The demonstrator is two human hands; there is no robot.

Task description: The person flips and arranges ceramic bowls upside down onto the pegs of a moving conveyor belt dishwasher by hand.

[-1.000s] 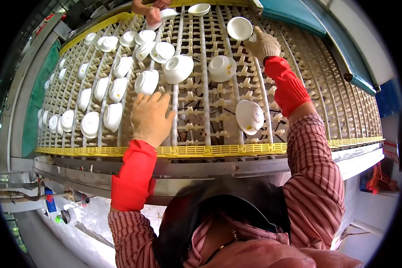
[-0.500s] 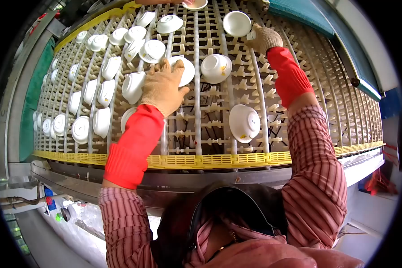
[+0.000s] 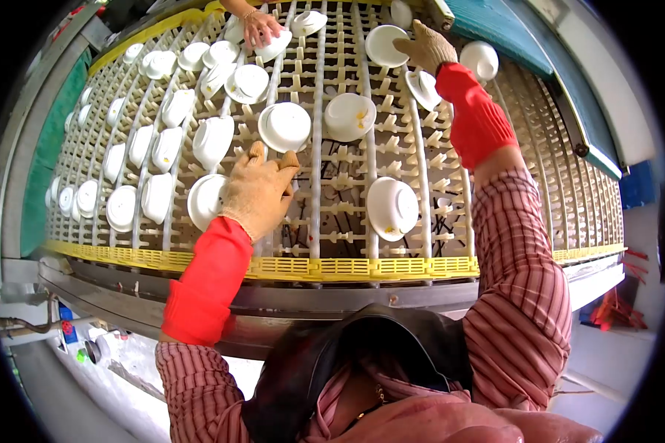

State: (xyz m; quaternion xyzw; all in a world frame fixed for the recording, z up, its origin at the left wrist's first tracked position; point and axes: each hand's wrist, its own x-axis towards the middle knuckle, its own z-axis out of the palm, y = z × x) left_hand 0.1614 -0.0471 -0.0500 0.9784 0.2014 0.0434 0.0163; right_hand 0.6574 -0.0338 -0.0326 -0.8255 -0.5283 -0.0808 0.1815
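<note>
White bowls stand tilted on a pegged rack belt (image 3: 340,240). My left hand (image 3: 258,188), in a tan glove with a red cuff, has its fingers apart, between a white bowl (image 3: 284,127) above it and another bowl (image 3: 205,201) at its left. My right hand (image 3: 426,46), gloved the same way, is at the far side by the right edge of a round white bowl (image 3: 386,46); whether its fingertips grip the rim is unclear. Just below it leans a white bowl (image 3: 423,88). A bowl with yellow spots (image 3: 350,117) rests between my hands.
Another person's bare hand (image 3: 261,28) touches a bowl (image 3: 273,46) at the far side. A yellow edge strip (image 3: 332,268) runs along the near side. Teal curtain strips (image 3: 495,29) hang at the upper right, near a white bowl (image 3: 479,60).
The belt's bowls have shifted left. My left hand has moved off the bowl it covered and back toward me. Bowls now show below and right of my right hand. The other person's hand has come further in.
</note>
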